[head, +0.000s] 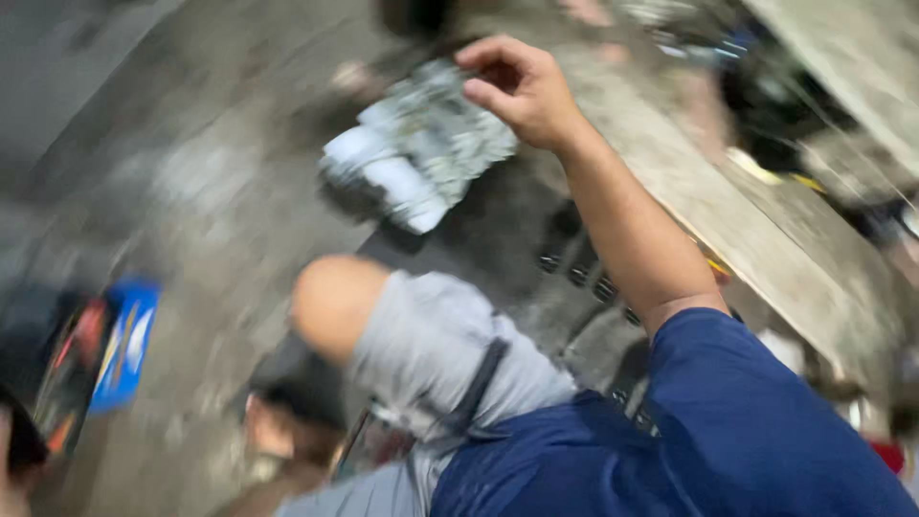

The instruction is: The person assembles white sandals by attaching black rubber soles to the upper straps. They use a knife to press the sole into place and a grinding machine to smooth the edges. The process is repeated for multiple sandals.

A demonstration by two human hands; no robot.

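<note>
Here: right hand up top, grip curled half shut, holding nothing, fingertips touching grey lumpy metal part on floor. Part lies just left of hand, long side slanting down-left. Left hand not seen.

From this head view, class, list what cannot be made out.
- right hand: fingers curled at the grey patterned bundle; motion blur hides any grip.
- left hand: out of frame.
- blue packet: blurred, kind unclear.
- dark items beside the forearm: too blurred to identify.
</note>
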